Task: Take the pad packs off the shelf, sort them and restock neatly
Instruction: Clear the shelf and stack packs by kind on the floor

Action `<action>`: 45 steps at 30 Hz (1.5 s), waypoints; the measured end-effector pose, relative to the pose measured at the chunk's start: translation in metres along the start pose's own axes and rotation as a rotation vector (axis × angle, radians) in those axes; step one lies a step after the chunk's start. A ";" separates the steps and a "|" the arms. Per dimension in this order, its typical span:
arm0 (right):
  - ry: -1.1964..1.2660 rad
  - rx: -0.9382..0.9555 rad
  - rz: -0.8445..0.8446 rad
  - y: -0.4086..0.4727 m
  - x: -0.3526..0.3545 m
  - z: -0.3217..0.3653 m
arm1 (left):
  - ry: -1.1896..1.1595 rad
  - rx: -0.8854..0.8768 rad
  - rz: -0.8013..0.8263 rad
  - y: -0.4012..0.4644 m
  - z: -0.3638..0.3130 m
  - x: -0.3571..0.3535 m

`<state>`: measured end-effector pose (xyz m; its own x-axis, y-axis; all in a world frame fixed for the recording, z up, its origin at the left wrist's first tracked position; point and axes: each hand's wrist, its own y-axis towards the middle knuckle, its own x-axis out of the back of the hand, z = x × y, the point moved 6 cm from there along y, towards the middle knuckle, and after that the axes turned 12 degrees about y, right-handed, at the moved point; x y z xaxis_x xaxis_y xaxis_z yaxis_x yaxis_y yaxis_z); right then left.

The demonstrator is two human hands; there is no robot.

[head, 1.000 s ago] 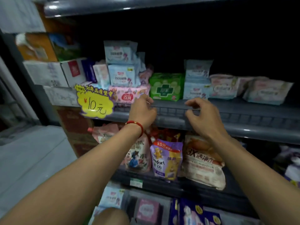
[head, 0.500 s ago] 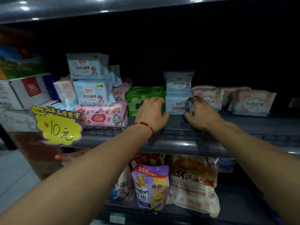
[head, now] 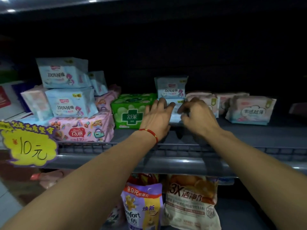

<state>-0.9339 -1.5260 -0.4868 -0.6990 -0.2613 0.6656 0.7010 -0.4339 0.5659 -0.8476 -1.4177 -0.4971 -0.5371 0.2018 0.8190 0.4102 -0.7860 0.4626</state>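
Note:
On the grey shelf (head: 182, 163) two light-blue pad packs are stacked in the middle: an upper one (head: 172, 87) and a lower one (head: 173, 112). My left hand (head: 156, 117), red string at the wrist, lays nearly straight fingers against the lower pack's left front. Curled fingers of my right hand (head: 197, 117) hold that pack's right side. A green pack (head: 131, 112) sits just left of my left hand. Pink-white packs (head: 250, 110) lie to the right. Further left, more blue packs (head: 71, 103) rest on a pink patterned pack (head: 81, 128).
A yellow price tag (head: 29, 145) hangs from the shelf edge at the left. White boxes (head: 6, 100) stand at the far left. Below, a purple softener pouch (head: 142, 206) and a pale detergent bag (head: 189, 201) hang under the shelf. The shelf's back is dark.
Both hands moved from the shelf's front rail further in, and now flank the lower blue pack. The camera came closer to the shelf.

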 end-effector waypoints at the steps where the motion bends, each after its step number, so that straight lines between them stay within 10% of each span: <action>1: 0.030 -0.018 -0.047 0.008 0.004 0.001 | -0.011 0.025 -0.025 -0.003 0.002 0.001; 11: -0.249 -0.106 0.246 0.106 -0.018 0.010 | -0.485 0.173 -0.190 -0.039 0.039 -0.004; 21: -0.497 -0.018 0.089 0.103 0.008 0.027 | -0.545 0.163 -0.221 -0.039 0.040 -0.003; 32: -0.092 0.052 -0.182 -0.012 0.109 0.082 | -0.617 0.119 -0.380 -0.110 0.052 0.069; 41: 0.131 0.068 0.160 -0.141 0.050 0.139 | -0.911 0.430 -0.123 -0.325 0.056 0.068; 45: 0.138 -0.100 0.478 -0.195 -0.021 0.149 | -1.069 0.835 0.121 -0.431 0.049 0.011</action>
<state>-1.0350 -1.3077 -0.5381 -0.3200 -0.5599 0.7643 0.9351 -0.3163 0.1598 -0.9942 -1.0484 -0.6713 0.2052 0.8075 0.5531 0.9384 -0.3229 0.1232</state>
